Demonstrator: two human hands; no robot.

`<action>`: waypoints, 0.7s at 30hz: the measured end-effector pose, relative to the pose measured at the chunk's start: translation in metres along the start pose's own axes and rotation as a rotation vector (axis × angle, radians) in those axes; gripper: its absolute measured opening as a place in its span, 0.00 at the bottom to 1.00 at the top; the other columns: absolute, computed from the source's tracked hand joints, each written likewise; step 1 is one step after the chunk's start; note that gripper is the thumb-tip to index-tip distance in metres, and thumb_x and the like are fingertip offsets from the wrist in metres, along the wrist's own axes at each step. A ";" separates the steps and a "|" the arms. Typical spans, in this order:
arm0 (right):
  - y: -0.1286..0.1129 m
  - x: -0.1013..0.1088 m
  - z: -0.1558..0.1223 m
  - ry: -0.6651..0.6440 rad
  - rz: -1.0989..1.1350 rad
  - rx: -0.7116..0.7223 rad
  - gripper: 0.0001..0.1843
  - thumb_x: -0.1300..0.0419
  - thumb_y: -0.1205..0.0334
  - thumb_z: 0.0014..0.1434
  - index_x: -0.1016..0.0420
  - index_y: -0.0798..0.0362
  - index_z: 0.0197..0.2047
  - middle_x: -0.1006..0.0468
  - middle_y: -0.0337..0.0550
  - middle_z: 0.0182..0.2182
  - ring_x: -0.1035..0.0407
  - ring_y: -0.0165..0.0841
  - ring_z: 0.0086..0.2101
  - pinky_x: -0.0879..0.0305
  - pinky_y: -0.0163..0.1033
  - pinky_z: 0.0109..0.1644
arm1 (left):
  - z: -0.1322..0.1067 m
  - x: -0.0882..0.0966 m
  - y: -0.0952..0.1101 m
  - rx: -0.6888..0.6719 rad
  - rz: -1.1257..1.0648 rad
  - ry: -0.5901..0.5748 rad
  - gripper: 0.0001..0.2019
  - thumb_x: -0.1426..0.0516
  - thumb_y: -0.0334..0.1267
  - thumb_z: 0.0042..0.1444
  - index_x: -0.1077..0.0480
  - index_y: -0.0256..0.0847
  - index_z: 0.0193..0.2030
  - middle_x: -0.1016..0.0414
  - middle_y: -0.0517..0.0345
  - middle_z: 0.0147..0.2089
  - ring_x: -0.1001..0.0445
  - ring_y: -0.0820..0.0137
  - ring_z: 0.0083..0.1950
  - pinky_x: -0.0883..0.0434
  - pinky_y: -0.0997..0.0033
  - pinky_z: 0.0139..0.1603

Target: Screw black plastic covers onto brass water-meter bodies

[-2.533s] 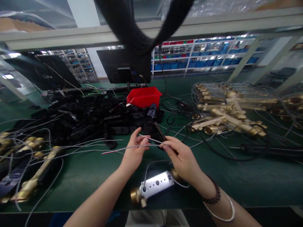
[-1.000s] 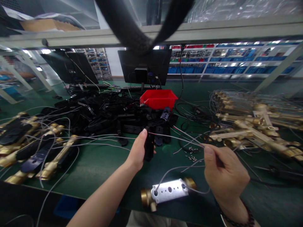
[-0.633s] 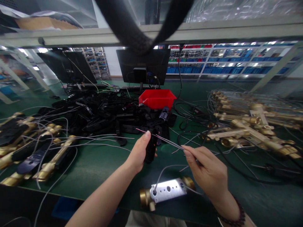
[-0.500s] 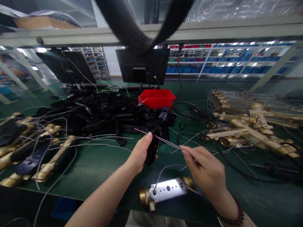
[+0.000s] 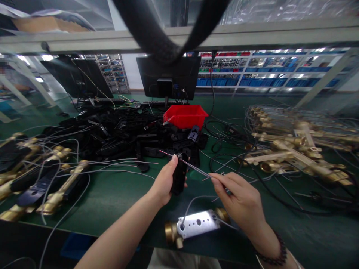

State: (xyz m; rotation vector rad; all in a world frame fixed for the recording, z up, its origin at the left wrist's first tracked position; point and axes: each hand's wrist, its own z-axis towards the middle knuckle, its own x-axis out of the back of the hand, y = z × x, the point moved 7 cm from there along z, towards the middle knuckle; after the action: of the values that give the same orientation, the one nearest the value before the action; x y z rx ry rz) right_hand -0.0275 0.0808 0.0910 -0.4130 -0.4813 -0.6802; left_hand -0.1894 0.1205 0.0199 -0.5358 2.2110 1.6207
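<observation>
My left hand (image 5: 165, 181) grips a black plastic housing (image 5: 179, 176) held upright above the bench. Thin grey wires (image 5: 196, 169) cross the top of this housing, their pinkish ends sticking out past my left thumb. My right hand (image 5: 238, 194) pinches the same wires between thumb and fingertips, to the right of the housing. Below both hands lies a brass pipe fitting (image 5: 169, 232) with a silver metal plate (image 5: 198, 223) on it. A grey cable rises from a hole at the plate's left end.
Black plastic parts (image 5: 112, 130) are heaped behind my hands, beside a red bin (image 5: 185, 115). Brass fittings with wires lie at the left (image 5: 75, 179) and right (image 5: 294, 149). Monitors (image 5: 168, 80) stand at the back, and a black strap (image 5: 168, 48) hangs overhead.
My right hand has shifted slightly left, closer to the housing, with the wires still pinched. My left hand and the housing have hardly moved.
</observation>
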 end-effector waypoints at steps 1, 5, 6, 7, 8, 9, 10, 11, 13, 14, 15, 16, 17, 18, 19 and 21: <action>0.000 0.000 0.000 -0.003 -0.001 0.001 0.08 0.44 0.66 0.61 0.23 0.56 0.37 0.26 0.40 0.24 0.31 0.28 0.25 0.34 0.33 0.29 | 0.000 0.000 0.000 0.003 -0.006 0.001 0.23 0.45 0.56 0.54 0.27 0.35 0.39 0.31 0.59 0.27 0.33 0.76 0.23 0.32 0.78 0.20; -0.001 -0.001 0.001 -0.017 -0.003 -0.002 0.08 0.44 0.65 0.61 0.23 0.54 0.35 0.26 0.40 0.24 0.31 0.28 0.25 0.35 0.33 0.29 | -0.001 0.000 0.000 -0.014 -0.011 0.011 0.24 0.43 0.57 0.52 0.27 0.34 0.38 0.31 0.59 0.27 0.33 0.76 0.23 0.31 0.78 0.20; -0.001 -0.001 0.001 -0.022 -0.006 -0.002 0.09 0.44 0.65 0.61 0.23 0.54 0.35 0.26 0.40 0.24 0.31 0.28 0.25 0.34 0.33 0.30 | -0.001 0.000 0.001 -0.024 -0.004 0.017 0.24 0.43 0.57 0.51 0.27 0.34 0.39 0.31 0.59 0.27 0.33 0.76 0.23 0.31 0.78 0.21; -0.002 -0.001 0.001 -0.024 -0.009 -0.001 0.09 0.45 0.65 0.61 0.23 0.54 0.35 0.26 0.40 0.24 0.31 0.28 0.25 0.34 0.33 0.30 | -0.001 0.000 0.001 -0.033 0.003 0.022 0.25 0.42 0.58 0.51 0.27 0.34 0.39 0.31 0.59 0.27 0.33 0.76 0.23 0.31 0.78 0.21; -0.002 -0.001 0.001 -0.025 -0.014 0.000 0.09 0.45 0.65 0.61 0.22 0.54 0.35 0.26 0.40 0.24 0.32 0.28 0.25 0.34 0.33 0.30 | -0.001 0.000 0.001 -0.041 0.011 0.027 0.25 0.42 0.58 0.50 0.27 0.34 0.40 0.31 0.59 0.27 0.33 0.76 0.23 0.31 0.78 0.21; -0.002 -0.001 0.001 -0.022 -0.018 0.000 0.09 0.44 0.65 0.61 0.22 0.54 0.35 0.25 0.40 0.24 0.32 0.28 0.25 0.34 0.33 0.30 | -0.001 0.001 0.002 -0.049 0.018 0.032 0.26 0.41 0.59 0.49 0.27 0.35 0.40 0.31 0.59 0.27 0.33 0.75 0.23 0.31 0.77 0.21; -0.002 0.000 0.001 -0.016 -0.022 0.000 0.08 0.44 0.66 0.61 0.22 0.55 0.35 0.25 0.40 0.24 0.32 0.28 0.25 0.34 0.33 0.30 | -0.001 0.001 0.002 -0.057 0.025 0.036 0.26 0.41 0.59 0.48 0.27 0.35 0.40 0.31 0.59 0.27 0.33 0.75 0.24 0.32 0.77 0.21; -0.001 0.001 0.001 -0.009 -0.022 -0.001 0.08 0.43 0.66 0.60 0.22 0.55 0.35 0.25 0.40 0.24 0.32 0.28 0.25 0.34 0.33 0.30 | -0.001 0.001 0.003 -0.069 0.034 0.041 0.27 0.41 0.60 0.47 0.27 0.35 0.40 0.31 0.59 0.27 0.33 0.75 0.24 0.32 0.77 0.21; -0.001 0.001 0.000 0.001 -0.017 -0.005 0.07 0.43 0.67 0.60 0.22 0.56 0.36 0.25 0.41 0.24 0.32 0.28 0.25 0.35 0.33 0.30 | -0.002 0.002 0.006 -0.106 0.061 0.052 0.27 0.40 0.61 0.45 0.27 0.36 0.38 0.31 0.59 0.27 0.33 0.75 0.24 0.32 0.77 0.22; -0.001 0.001 0.000 0.004 -0.017 -0.006 0.07 0.43 0.67 0.60 0.22 0.56 0.36 0.26 0.41 0.24 0.32 0.28 0.25 0.35 0.33 0.30 | -0.002 0.002 0.008 -0.128 0.084 0.054 0.27 0.40 0.61 0.44 0.28 0.36 0.37 0.31 0.59 0.27 0.33 0.75 0.24 0.33 0.77 0.22; -0.001 0.001 0.000 0.004 -0.017 -0.006 0.07 0.43 0.67 0.60 0.22 0.56 0.36 0.26 0.41 0.24 0.32 0.28 0.25 0.35 0.33 0.30 | -0.002 0.002 0.010 -0.152 0.111 0.054 0.27 0.40 0.61 0.44 0.28 0.36 0.36 0.31 0.59 0.27 0.33 0.75 0.24 0.33 0.77 0.22; -0.001 0.001 0.000 0.004 -0.018 -0.006 0.07 0.43 0.67 0.60 0.22 0.56 0.36 0.26 0.40 0.23 0.33 0.28 0.25 0.35 0.33 0.30 | -0.003 0.002 0.012 -0.177 0.142 0.054 0.26 0.40 0.60 0.45 0.28 0.36 0.34 0.31 0.59 0.26 0.33 0.75 0.24 0.34 0.77 0.22; -0.001 0.001 0.000 0.003 -0.019 -0.007 0.07 0.43 0.67 0.60 0.22 0.55 0.36 0.26 0.40 0.23 0.33 0.28 0.24 0.35 0.33 0.30 | -0.003 0.002 0.014 -0.203 0.176 0.053 0.24 0.40 0.59 0.46 0.28 0.36 0.33 0.31 0.60 0.25 0.34 0.75 0.24 0.35 0.77 0.22; -0.001 0.001 0.000 0.004 -0.019 -0.010 0.07 0.43 0.66 0.60 0.22 0.55 0.36 0.26 0.40 0.23 0.33 0.28 0.24 0.35 0.33 0.30 | -0.003 0.002 0.015 -0.227 0.210 0.052 0.23 0.40 0.58 0.46 0.27 0.36 0.32 0.31 0.60 0.25 0.34 0.75 0.23 0.36 0.77 0.22; -0.001 0.001 0.000 0.003 -0.018 -0.014 0.07 0.43 0.67 0.60 0.22 0.55 0.36 0.26 0.39 0.23 0.33 0.28 0.24 0.35 0.33 0.30 | -0.004 0.002 0.017 -0.251 0.243 0.054 0.20 0.39 0.56 0.47 0.27 0.36 0.32 0.31 0.60 0.25 0.34 0.74 0.24 0.36 0.77 0.23; 0.001 0.001 0.000 0.007 -0.012 -0.024 0.07 0.43 0.67 0.60 0.22 0.55 0.37 0.26 0.40 0.23 0.33 0.28 0.25 0.35 0.33 0.30 | -0.004 0.001 0.021 -0.301 0.316 0.059 0.16 0.39 0.50 0.49 0.25 0.37 0.32 0.29 0.59 0.27 0.33 0.73 0.26 0.36 0.77 0.25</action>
State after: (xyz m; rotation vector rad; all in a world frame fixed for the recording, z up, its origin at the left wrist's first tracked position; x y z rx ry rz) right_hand -0.0260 0.0802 0.0914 -0.4308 -0.4701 -0.6989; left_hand -0.2014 0.1221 0.0378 -0.3242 2.1910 2.1469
